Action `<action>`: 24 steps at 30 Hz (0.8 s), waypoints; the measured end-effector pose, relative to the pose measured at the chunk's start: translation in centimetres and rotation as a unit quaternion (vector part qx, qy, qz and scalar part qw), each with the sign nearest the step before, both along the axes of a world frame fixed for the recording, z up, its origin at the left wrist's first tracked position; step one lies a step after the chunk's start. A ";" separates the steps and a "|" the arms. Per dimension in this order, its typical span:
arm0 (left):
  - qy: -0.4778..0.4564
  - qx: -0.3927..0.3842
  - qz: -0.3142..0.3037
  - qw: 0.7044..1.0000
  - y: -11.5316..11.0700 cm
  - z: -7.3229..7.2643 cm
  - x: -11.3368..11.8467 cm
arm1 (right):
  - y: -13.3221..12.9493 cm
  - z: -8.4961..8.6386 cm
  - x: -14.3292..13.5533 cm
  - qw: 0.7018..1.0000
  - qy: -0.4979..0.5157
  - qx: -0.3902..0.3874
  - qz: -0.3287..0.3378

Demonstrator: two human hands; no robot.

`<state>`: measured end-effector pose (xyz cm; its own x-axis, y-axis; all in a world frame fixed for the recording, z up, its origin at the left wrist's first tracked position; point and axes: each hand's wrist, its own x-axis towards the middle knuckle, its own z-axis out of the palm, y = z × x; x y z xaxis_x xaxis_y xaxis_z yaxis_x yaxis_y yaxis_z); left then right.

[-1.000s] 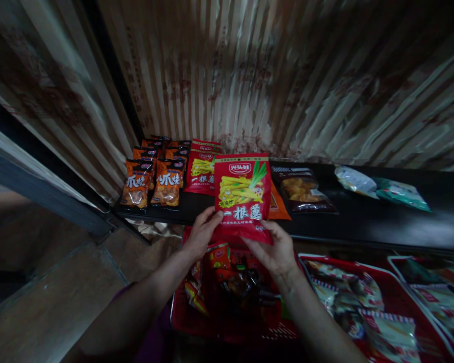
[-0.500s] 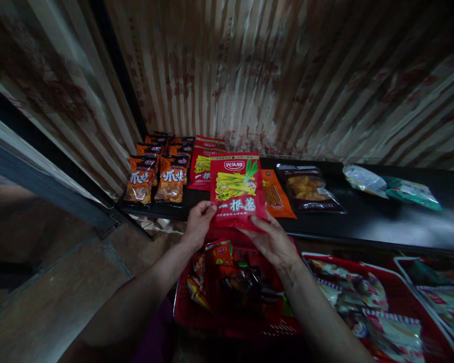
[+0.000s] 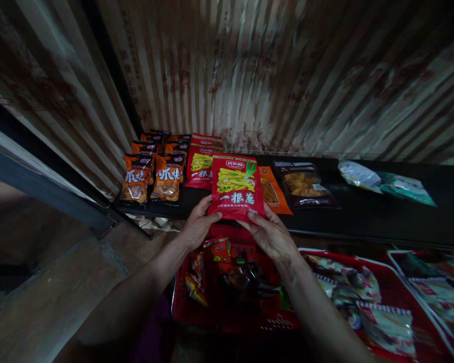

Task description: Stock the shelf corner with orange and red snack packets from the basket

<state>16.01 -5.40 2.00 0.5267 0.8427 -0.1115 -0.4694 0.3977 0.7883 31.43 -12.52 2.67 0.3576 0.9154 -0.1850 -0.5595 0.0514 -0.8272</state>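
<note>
Both hands grip one red snack packet (image 3: 236, 187) by its lower edge, the left hand (image 3: 197, 225) pinching the bottom left corner and the right hand (image 3: 269, 235) the bottom right, and they hold it face up over the front edge of the black shelf (image 3: 363, 222). It hangs just in front of a stack of like red packets (image 3: 202, 162), with orange packets (image 3: 151, 171) to the left and an orange sachet (image 3: 273, 191) and a dark packet (image 3: 304, 185) to the right. Below the hands stands a red basket (image 3: 227, 302) full of mixed snacks.
</note>
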 end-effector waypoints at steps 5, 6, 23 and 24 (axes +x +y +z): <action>0.004 0.001 0.006 1.000 0.2 -0.4 0.1 | -0.2 -0.5 0.4 1.000 -0.019 -0.002 0.015; 0.003 -0.001 0.000 1.000 0.2 -0.5 0.1 | -0.2 -0.6 0.5 1.000 -0.021 -0.001 0.016; 0.052 0.003 0.073 0.996 1.8 -1.8 -1.3 | 1.9 -1.2 -0.9 0.998 0.017 -0.033 -0.048; 0.052 0.004 0.064 0.997 1.8 -1.8 -1.5 | 2.3 -0.9 -0.5 0.998 0.012 -0.026 -0.061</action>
